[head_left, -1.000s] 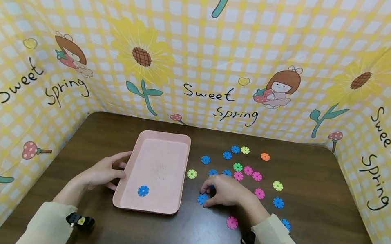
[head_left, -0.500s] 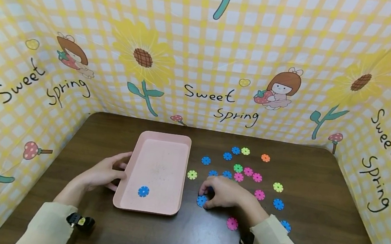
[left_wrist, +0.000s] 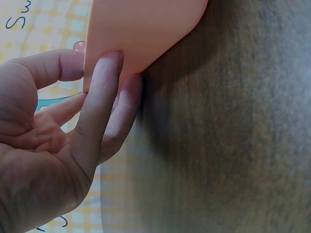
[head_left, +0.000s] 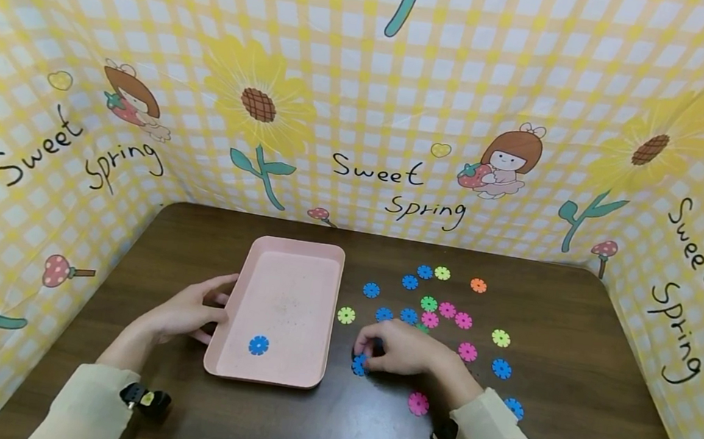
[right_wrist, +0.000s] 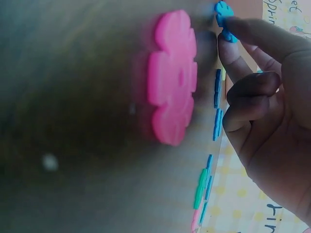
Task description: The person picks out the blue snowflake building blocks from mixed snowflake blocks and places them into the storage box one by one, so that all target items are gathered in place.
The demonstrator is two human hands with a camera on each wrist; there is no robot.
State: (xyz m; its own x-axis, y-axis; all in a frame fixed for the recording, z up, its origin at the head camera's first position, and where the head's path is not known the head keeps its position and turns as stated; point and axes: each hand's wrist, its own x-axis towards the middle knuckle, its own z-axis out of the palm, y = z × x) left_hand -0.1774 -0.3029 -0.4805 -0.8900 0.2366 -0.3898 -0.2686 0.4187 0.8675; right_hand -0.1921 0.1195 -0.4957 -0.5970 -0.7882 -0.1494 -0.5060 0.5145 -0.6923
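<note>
Since the earlier frame, the right hand (head_left: 398, 350) has shifted slightly toward the pink tray (head_left: 233, 311), taking the blue flower piece (head_left: 360, 364) with it. Thumb and fingertips (right_wrist: 228, 48) pinch this piece by its edge, tilted just above the table (head_left: 565, 425), apparently so it can be lifted clear. Remaining fingers are curled; the wrist is low. The left hand (head_left: 189, 313) rests relaxed fingers (left_wrist: 104, 97) against the tray's left rim, likely steadying it. One blue piece in tray (head_left: 258, 344) lies flat.
</note>
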